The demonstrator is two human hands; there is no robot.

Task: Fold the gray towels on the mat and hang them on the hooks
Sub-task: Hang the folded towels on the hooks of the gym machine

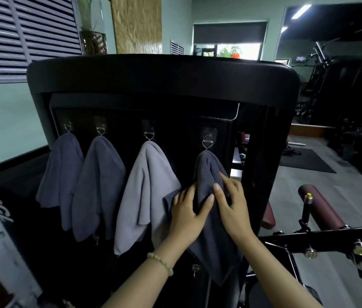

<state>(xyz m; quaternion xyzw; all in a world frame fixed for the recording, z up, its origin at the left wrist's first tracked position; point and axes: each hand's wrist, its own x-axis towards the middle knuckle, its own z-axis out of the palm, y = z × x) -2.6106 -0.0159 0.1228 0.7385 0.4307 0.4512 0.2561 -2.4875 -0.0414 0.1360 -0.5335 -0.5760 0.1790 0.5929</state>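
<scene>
Several gray towels hang from metal hooks on a black panel. A dark gray towel (61,172) hangs on the leftmost hook (68,127). Beside it another dark gray towel (100,185) hangs on the second hook (101,129). A light gray towel (144,192) hangs on the third hook (149,134). The rightmost dark gray towel (214,247) hangs from the fourth hook (207,142). My left hand (186,215) and my right hand (233,207) both pinch this towel's middle fold, thumbs close together.
The black panel (162,85) belongs to a gym machine with a padded top. A maroon roller pad (322,207) and a black bar with bolts (322,241) stand at the right. A white board (0,252) leans at lower left. Two small spare hooks hang lower on the panel.
</scene>
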